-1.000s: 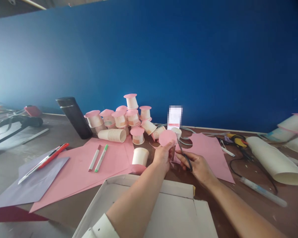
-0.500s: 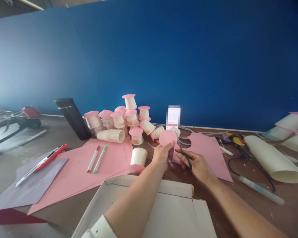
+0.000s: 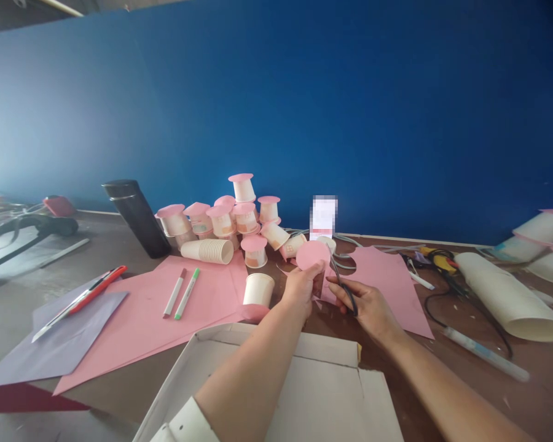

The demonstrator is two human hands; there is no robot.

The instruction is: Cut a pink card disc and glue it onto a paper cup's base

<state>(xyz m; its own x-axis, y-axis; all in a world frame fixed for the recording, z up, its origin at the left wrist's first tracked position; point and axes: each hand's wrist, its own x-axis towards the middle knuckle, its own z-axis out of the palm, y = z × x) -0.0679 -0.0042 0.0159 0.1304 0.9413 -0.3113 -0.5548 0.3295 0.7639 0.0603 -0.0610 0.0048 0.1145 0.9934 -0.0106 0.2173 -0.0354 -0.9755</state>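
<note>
Left hand pinches pink disc by near edge, centre of scene, left of cut pink sheet
Right hand grips scissors, blades by disc's right rim; blade gap unclear
I'd turn disc, snip short, thumb clear

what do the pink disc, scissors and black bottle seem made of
Pink disc: matte paper or thin card; flat, no shine. Scissors: probably metal blades, thin and grey; smooth dark handle, likely plastic. Black bottle: coated metal or plastic; smooth, shiny ring near top.
</note>
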